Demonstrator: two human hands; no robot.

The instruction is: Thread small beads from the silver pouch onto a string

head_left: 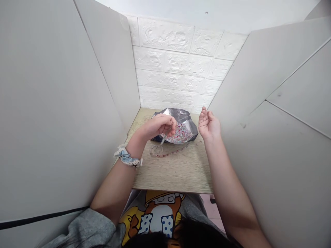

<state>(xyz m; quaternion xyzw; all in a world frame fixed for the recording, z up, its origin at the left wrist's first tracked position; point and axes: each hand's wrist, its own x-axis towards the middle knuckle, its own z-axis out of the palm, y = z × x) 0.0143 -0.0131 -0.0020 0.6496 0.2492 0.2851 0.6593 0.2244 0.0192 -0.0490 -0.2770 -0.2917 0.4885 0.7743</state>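
Work corner viewed from above, with 12 o'clock at the far wall and 6 o'clock at the person. A pale wood-grained tabletop fills the niche, its near edge at 6 o'clock against a grey printed shirt. White embossed brick panelling rises at 12 o'clock beneath a plain, smooth upper wall; a light grey left partition stands at 9 o'clock and a seamed right partition at 3. At 12 o'clock on the tabletop lies a silvery pouch, its mouth spread, containing small red, pink and pale beads. A beaded strand loops on the wood just before it. The left hand, at 11 o'clock, is curled closed on a fine thread that slants toward 1 o'clock. The right hand, at 2 o'clock, has its fingers bent and thumb near them; whether it grips the thread cannot be told. A blue-and-white scrunchie encircles the left wrist.
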